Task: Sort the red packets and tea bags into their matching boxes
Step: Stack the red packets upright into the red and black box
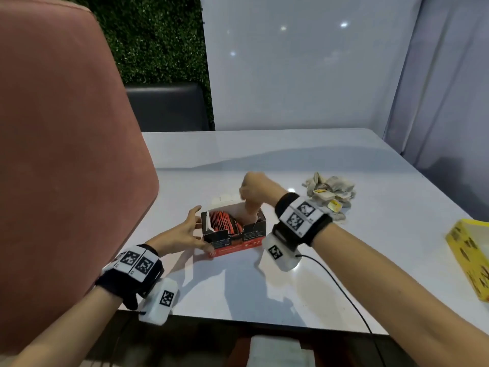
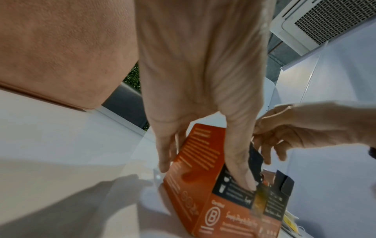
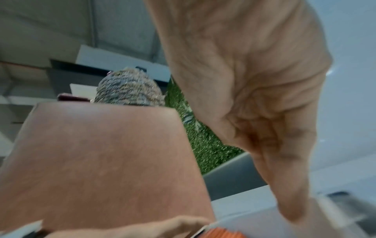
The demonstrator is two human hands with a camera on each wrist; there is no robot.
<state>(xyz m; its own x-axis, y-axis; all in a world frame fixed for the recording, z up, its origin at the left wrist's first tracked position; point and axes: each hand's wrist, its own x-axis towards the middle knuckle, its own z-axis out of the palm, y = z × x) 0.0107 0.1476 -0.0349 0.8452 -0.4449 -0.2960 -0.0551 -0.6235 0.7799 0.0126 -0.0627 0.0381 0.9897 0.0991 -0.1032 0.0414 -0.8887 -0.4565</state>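
Head view: red packets (image 1: 223,221) stand packed inside the open red box (image 1: 230,247).

The red box (image 1: 234,235) stands on the tabletop (image 1: 317,274), red packets (image 1: 225,221) upright inside. The left hand (image 1: 182,234) touches its left end; the right hand (image 1: 255,190) dips fingers (image 1: 250,207) in. Tea bags (image 1: 329,193) lie to its right, a yellow box (image 1: 471,258) farther right.

Open orange box (image 1: 232,235) with upright red packets (image 1: 224,221), tea bags (image 1: 329,192) heaped right, yellow box (image 1: 469,256) far right
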